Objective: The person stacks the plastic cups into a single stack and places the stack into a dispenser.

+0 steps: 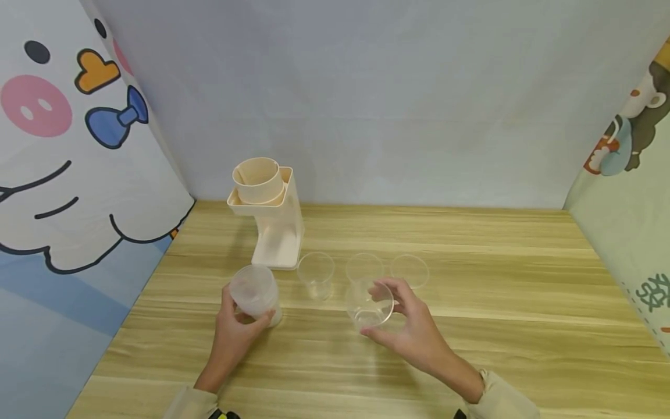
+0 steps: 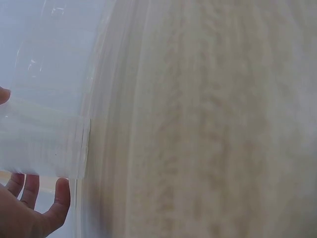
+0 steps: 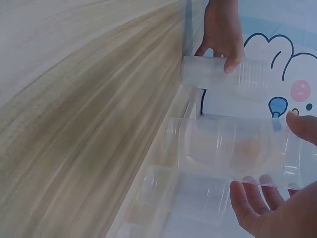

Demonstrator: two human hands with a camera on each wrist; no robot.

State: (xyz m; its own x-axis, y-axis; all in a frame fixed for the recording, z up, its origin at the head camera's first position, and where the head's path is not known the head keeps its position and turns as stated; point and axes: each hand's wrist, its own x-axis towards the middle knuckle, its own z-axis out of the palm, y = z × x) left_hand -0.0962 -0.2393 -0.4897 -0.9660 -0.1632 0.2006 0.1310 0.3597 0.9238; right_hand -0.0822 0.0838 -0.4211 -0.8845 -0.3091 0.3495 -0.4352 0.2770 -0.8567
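My left hand (image 1: pixel 235 337) grips a stack of nested clear plastic cups (image 1: pixel 255 290), thumb on the near side. In the left wrist view the stack (image 2: pixel 44 144) shows its tightly layered side, fingers curled under it. My right hand (image 1: pixel 413 334) holds a single clear plastic cup (image 1: pixel 366 317) by its side, between thumb and fingers. That cup (image 3: pixel 257 153) also shows in the right wrist view, partly overlapping another cup. Behind the hands, three clear cups stand in a row: a left cup (image 1: pixel 317 282), a middle cup (image 1: pixel 364 265) and a right cup (image 1: pixel 410 270).
A cream plastic stand (image 1: pixel 277 244) with a round, open-topped holder (image 1: pixel 259 183) stands behind the stack. The wood-grain table (image 1: pixel 497 250) meets a plain pale backdrop (image 1: pixel 392 105) at the back. Cartoon-printed cloths hang at the left and right.
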